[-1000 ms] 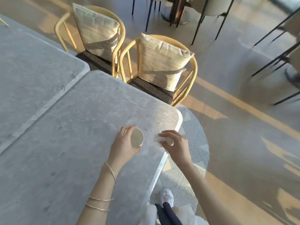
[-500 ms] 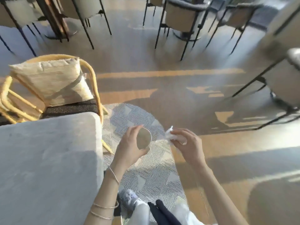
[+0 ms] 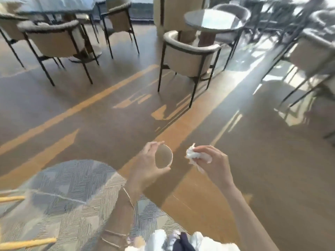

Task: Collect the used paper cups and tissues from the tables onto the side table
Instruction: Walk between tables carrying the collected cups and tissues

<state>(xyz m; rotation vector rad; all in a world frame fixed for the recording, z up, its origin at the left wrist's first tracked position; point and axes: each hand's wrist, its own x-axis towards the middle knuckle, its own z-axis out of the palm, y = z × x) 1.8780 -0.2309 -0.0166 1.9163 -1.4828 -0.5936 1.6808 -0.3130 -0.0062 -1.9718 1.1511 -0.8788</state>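
This looks like a café or lounge seating area. A round table (image 3: 213, 21) stands among upholstered tub chairs (image 3: 188, 58) on thin black metal legs. More chairs of the same make (image 3: 54, 42) gather at a second table (image 3: 54, 4), far left. A wood-toned floor (image 3: 90, 115) runs wide between the groups, with a patterned rug (image 3: 72, 192) at its near left.

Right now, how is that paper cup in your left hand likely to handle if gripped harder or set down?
Probably light: the left hand holds the paper cup in what looks like an easy pinch. Likely crushable, since its rim looks thin. The round rim suggests it could roll if laid sideways.
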